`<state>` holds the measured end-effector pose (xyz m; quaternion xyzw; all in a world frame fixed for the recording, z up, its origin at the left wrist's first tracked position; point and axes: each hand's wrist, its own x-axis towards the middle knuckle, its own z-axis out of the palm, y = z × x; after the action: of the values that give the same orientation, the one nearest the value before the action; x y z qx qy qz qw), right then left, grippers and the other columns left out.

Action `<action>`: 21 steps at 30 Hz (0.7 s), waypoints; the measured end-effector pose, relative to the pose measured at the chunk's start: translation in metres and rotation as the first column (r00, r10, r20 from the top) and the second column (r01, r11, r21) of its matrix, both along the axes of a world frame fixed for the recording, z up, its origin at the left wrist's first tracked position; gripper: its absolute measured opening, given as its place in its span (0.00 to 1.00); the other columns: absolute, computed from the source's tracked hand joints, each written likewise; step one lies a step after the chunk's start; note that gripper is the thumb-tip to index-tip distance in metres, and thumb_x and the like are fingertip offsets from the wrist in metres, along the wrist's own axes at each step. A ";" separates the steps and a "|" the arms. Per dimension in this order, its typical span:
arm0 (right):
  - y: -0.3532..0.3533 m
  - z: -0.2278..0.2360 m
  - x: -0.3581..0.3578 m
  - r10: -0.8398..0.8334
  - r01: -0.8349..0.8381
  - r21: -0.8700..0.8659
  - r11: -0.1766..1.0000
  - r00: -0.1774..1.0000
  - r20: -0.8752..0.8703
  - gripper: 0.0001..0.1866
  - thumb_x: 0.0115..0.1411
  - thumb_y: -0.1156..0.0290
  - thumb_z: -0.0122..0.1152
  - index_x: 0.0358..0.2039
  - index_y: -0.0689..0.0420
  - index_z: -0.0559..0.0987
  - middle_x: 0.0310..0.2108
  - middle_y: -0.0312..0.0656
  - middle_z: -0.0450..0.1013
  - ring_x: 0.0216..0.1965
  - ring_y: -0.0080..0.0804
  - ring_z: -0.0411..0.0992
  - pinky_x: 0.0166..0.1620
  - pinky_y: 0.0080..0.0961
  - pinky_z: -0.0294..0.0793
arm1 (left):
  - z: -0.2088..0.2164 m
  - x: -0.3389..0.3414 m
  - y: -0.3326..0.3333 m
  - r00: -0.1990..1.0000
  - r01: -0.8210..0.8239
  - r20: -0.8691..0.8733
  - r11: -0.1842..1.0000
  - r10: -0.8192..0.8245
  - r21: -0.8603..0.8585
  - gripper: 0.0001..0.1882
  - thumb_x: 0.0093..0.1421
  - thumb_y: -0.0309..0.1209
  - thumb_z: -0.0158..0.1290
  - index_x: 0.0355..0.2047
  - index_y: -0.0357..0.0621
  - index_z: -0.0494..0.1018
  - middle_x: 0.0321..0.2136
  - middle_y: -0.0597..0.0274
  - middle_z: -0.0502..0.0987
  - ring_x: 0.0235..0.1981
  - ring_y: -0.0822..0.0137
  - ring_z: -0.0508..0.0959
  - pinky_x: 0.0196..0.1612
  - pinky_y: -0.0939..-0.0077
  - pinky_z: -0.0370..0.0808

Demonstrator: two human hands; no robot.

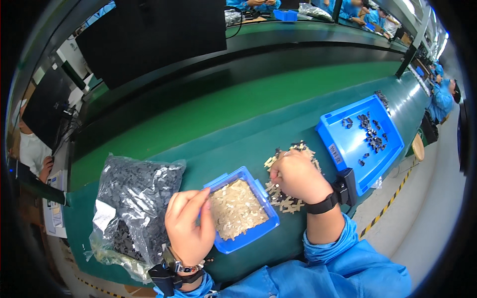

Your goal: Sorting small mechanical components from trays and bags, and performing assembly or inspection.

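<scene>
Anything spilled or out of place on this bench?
Possibly: a loose pile of beige and black pieces lies on the green tabletop by the right hand, outside the small blue bin. It may be deliberate.

Large black panel [154, 42], upper left; blue bin [285, 15] on far bench [261, 28]; blue-clad co-worker [440, 103], striped floor tape [387, 205], right.

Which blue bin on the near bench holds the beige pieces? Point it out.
The smaller bin, between the left hand and right hand; the larger bin, farther right, holds black pieces instead.
</scene>
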<state>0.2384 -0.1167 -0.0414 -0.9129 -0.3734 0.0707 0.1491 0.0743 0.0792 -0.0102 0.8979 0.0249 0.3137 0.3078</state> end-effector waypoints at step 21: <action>0.014 0.038 -0.024 0.398 -0.021 0.825 0.564 0.882 -0.250 0.04 0.56 0.82 0.60 0.33 0.62 0.79 0.36 0.44 0.78 0.38 0.31 0.76 0.42 0.26 0.75 | -0.012 -0.011 0.000 0.990 0.019 0.138 0.997 -0.009 -0.073 0.13 0.45 0.22 0.58 0.34 0.36 0.77 0.31 0.54 0.75 0.34 0.55 0.75 0.42 0.60 0.64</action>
<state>0.2140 -0.1028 -0.0032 -0.6569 -0.4328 0.1020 0.6089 0.0638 0.0790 -0.0222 0.8622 0.0087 0.3717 0.3441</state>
